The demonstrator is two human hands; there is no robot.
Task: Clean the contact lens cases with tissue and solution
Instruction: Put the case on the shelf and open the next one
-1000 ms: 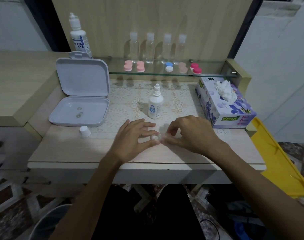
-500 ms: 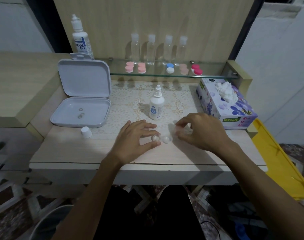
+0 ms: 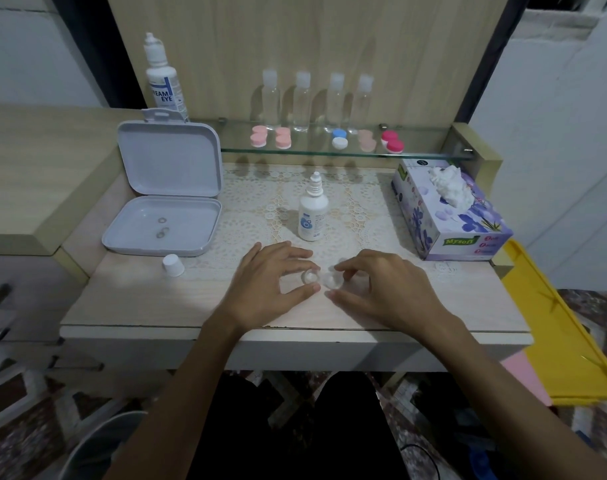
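A small clear plastic contact lens case (image 3: 318,278), with two round wells side by side, lies on the pale wooden tabletop (image 3: 149,303) near its front edge. The left hand (image 3: 267,289) pinches the left well between thumb and fingers, narrowly. The right hand (image 3: 381,289) curls its thumb and fingers around the right well; whether they actually touch it cannot be told.

The case looks light and slick, so a loose pinch could probably let it skid or flip off the near edge. Just beyond the hands stands a small white solution bottle (image 3: 313,211), uncapped with its nozzle bare; a careless reach could knock it over and spill it. Its likely white cap (image 3: 173,266) sits apart to the left.

Further left, an open grey hinged plastic box (image 3: 163,226) holds a few small rings. To the right, a purple floral tissue box (image 3: 451,216) has a tissue standing out. On the far glass shelf (image 3: 423,154) are capped lens cases in pink, blue-and-white and red, four clear bottles, contents not discernible, and one tall white bottle (image 3: 163,81).
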